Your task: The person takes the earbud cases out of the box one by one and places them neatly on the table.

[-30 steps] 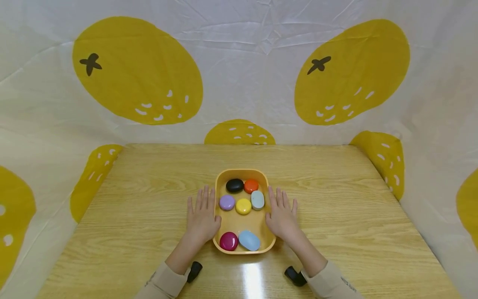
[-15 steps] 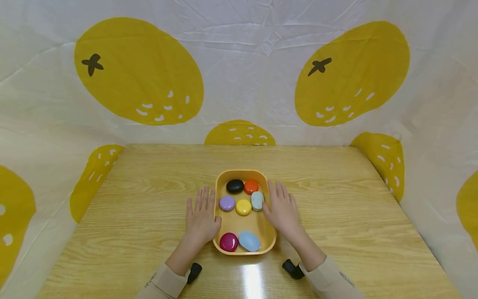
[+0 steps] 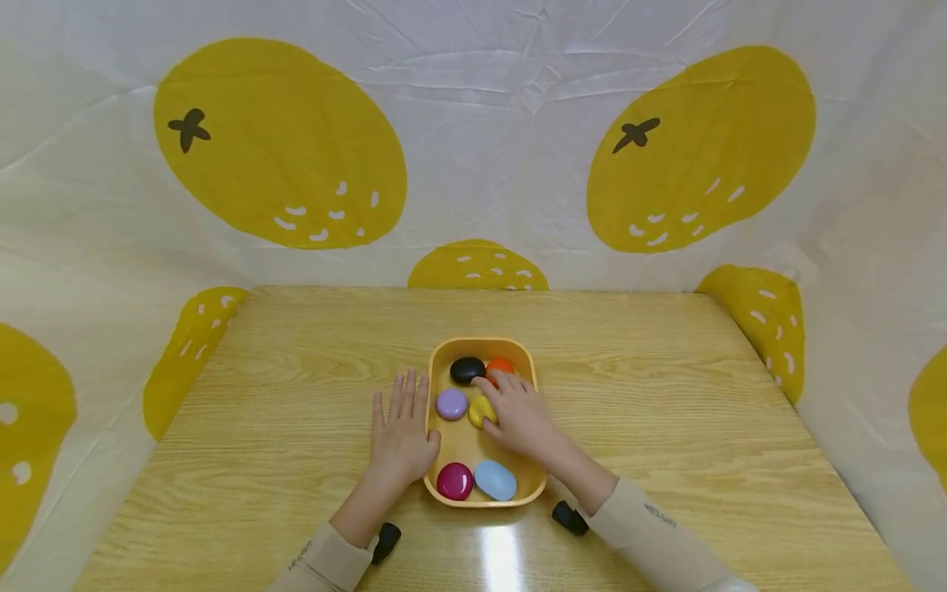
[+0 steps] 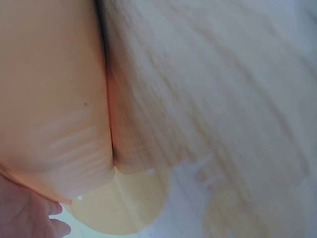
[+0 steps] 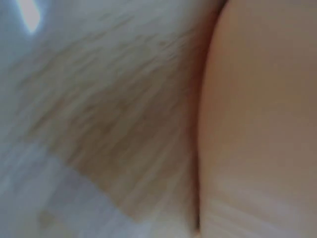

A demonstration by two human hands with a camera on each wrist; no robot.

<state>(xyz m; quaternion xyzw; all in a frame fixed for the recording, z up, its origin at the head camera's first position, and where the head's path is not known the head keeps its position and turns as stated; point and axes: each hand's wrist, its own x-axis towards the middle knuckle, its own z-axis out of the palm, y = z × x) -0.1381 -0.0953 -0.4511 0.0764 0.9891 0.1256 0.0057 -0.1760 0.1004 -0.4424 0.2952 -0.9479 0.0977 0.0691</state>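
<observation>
- Your right hand [image 3: 518, 418] has swung in over the tray [image 3: 488, 503], off the right-hand rim where it lay a second ago, and now it's above the right side of the inside!
- Down go your fingers by the orange-red stone [image 3: 500, 363], partly covering it, with your thumb alongside the yellow stone [image 3: 479, 411].
- As for your right-hand grip, I can't tell: the fingers are bent downward, but the palm hides whatever is beneath, and neither wrist view settles it.
- Pale grey stone? Out of sight now, with your right hand covering the spot where it lay.
- Your left hand [image 3: 402, 448], meanwhile, stays put by the tray's left wall, fingers straight and slightly spread, thumb at the rim, gripping nothing.
- Around your reach, the black stone [image 3: 468, 370] sits at the far end, the purple stone [image 3: 452, 404] just left of the yellow one.
- Nearest you, the magenta stone [image 3: 455, 481] and the light blue stone [image 3: 495, 480] lie side by side at the tray's near end.
- All this on your wood-grain table [image 3: 651, 370], the fruit-printed cloth [image 3: 496, 148] behind.
</observation>
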